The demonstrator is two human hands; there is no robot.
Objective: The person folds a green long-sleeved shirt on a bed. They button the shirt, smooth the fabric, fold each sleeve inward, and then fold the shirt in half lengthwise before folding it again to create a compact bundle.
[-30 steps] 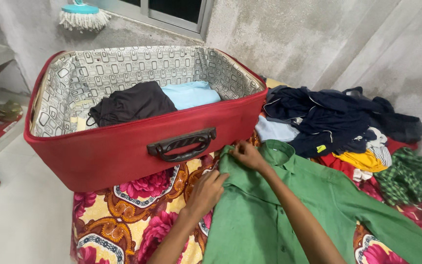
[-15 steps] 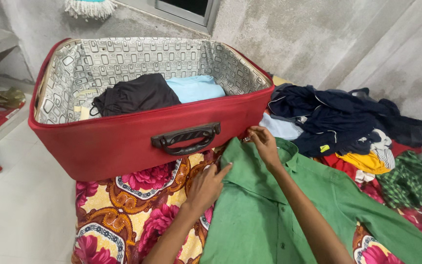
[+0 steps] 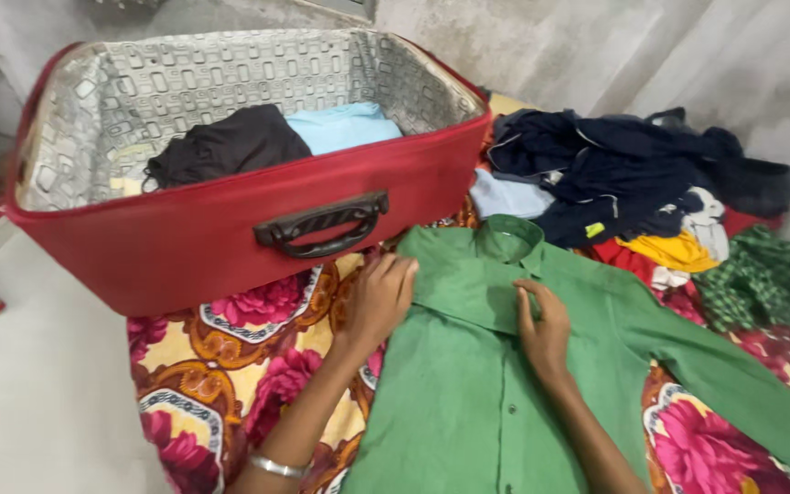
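Note:
A green buttoned shirt (image 3: 468, 384) lies spread flat on a floral sheet (image 3: 230, 366), collar toward the suitcase. My left hand (image 3: 378, 302) rests palm down on the shirt's left shoulder edge, fingers together. My right hand (image 3: 541, 329) presses on the chest near the button line, just below the collar. Neither hand lifts the cloth. Right behind the shirt stands an open red suitcase (image 3: 203, 238) with a black handle (image 3: 322, 224); inside it lie a folded black garment (image 3: 226, 146) and a light blue one (image 3: 340, 126).
A heap of clothes lies at the right: dark navy pieces (image 3: 614, 174), a yellow one (image 3: 669, 249), a green checked one (image 3: 752, 279). Grey walls close the back. Bare pale floor (image 3: 38, 402) lies at the left.
My right hand has slid from the collar down onto the shirt's chest. My left hand has shifted slightly up to the shoulder edge. The view has moved closer.

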